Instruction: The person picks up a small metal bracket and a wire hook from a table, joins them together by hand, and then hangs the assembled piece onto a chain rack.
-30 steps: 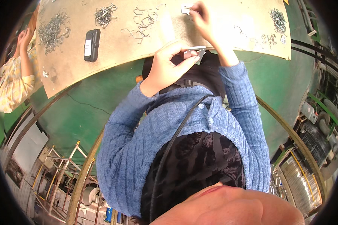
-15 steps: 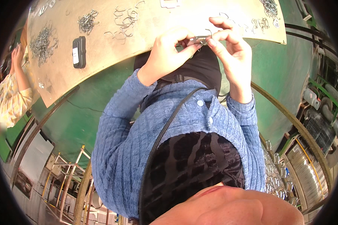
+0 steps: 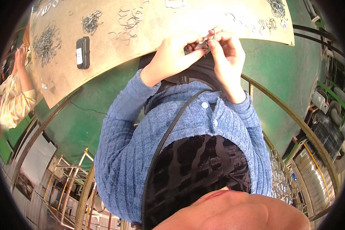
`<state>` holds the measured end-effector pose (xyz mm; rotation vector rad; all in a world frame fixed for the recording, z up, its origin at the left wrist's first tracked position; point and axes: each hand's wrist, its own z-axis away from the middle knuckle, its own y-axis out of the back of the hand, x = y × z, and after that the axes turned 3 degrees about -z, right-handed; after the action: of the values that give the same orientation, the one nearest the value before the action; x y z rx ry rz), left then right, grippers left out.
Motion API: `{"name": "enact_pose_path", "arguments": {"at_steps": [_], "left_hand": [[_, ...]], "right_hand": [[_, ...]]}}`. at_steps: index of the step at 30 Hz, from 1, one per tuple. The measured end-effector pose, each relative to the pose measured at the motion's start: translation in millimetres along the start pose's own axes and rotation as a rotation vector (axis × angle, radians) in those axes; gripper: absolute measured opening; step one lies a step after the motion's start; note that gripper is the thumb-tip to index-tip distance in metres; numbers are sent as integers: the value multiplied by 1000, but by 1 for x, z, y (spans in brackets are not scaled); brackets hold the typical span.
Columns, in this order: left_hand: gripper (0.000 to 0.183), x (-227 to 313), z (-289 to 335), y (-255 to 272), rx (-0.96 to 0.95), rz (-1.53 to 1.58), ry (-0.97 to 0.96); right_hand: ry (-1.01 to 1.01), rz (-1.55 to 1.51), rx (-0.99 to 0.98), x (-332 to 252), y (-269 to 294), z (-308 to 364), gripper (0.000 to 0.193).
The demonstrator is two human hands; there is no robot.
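Note:
Over the table's near edge, my left hand (image 3: 171, 54) pinches a small flat metal plate (image 3: 201, 45) between thumb and fingers. My right hand (image 3: 229, 53) is closed against it from the right, gripping a thin curved wire hook (image 3: 214, 34) at the plate's right end. Fingers cover much of both pieces, so I cannot tell whether the hook passes through the plate. Beyond my hands, loose wire hooks (image 3: 130, 21) are spread on the tabletop, and a few more hooks (image 3: 234, 17) lie to the right.
The tan table (image 3: 67, 78) carries tangled hook piles (image 3: 46, 44), another pile (image 3: 91, 22), and one at far right (image 3: 276, 8). A black case (image 3: 82, 53) with a white label lies near the edge. At left, a person in a yellow checked sleeve (image 3: 17, 101) works.
My right hand has moved left and drawn close to my left hand, its fingers curling in. The plate has tilted and is more covered by fingers.

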<state>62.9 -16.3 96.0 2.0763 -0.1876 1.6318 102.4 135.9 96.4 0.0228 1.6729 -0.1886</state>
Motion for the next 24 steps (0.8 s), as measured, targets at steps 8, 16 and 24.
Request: {"name": "enact_pose_path", "arguments": {"at_steps": [8, 16, 24], "left_hand": [[21, 1, -8, 7, -208, -21, 17], [37, -78, -68, 41, 19, -724, -231], [31, -97, -79, 16, 123, -252, 106]], "right_hand": [[-41, -147, 159, -1, -9, 7, 8], [265, -34, 27, 4, 2, 14, 8], [242, 6, -2, 12, 5, 19, 12]]}}
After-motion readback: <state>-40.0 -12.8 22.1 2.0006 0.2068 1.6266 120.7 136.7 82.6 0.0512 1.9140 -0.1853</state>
